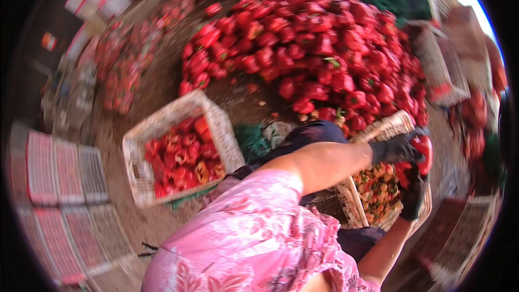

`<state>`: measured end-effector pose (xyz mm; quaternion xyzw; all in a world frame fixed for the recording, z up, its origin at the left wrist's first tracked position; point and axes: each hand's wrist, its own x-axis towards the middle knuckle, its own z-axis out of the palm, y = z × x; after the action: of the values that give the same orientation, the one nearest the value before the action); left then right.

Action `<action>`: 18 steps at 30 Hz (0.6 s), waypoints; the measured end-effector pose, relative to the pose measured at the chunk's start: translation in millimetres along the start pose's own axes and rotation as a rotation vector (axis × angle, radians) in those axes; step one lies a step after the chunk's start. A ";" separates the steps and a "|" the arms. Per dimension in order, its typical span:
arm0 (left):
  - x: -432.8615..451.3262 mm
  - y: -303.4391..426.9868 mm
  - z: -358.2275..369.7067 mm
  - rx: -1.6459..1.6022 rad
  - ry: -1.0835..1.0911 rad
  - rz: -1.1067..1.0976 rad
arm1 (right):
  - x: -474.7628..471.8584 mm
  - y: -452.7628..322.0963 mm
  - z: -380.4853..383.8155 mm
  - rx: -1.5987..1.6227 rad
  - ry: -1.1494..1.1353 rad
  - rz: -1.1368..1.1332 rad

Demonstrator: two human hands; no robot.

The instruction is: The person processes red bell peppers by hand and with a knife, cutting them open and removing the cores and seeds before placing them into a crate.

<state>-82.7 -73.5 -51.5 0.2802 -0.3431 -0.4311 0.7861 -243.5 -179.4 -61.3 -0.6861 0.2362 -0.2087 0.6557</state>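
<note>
My left hand (399,148), in a dark glove, grips a red bell pepper (423,154) at the right. Just below it, my gloved right hand (414,194) is closed around a red pepper piece (402,173), close against the left hand. Blur hides the exact hold and whether a tool is in the right hand. Both hands are over the right part of a plastic crate (357,202) that stands between my legs. Pepper cores with stems and seeds (377,190) lie inside it. To the left, another dirty white crate (134,154) holds opened red peppers (182,154).
A large heap of red bell peppers (308,44) spreads over the floor ahead. Filled net sacks (125,65) lie at the upper left. Stacked crates (65,170) line the left side, with more crates (438,65) at the right. Green netting (253,142) lies beside the left crate.
</note>
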 end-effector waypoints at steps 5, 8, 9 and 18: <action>14.4 -34.3 2.5 0.030 0.479 0.154 | 6.0 -6.3 28.2 -0.246 0.130 -0.035; 34.7 -22.8 -23.4 -0.265 0.788 0.313 | 22.8 -33.1 65.6 -0.607 0.174 -0.267; 41.9 -11.7 -27.2 -0.413 0.838 0.234 | 30.6 -44.8 72.4 -0.552 0.118 -0.388; -60.7 180.9 -92.3 -0.469 0.866 0.676 | 9.4 -148.3 241.2 -0.033 0.038 -0.500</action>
<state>53.4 78.0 7.5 0.1248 0.0428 -0.0679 0.9889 -84.7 12.4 73.7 -0.7296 0.0747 -0.3736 0.5679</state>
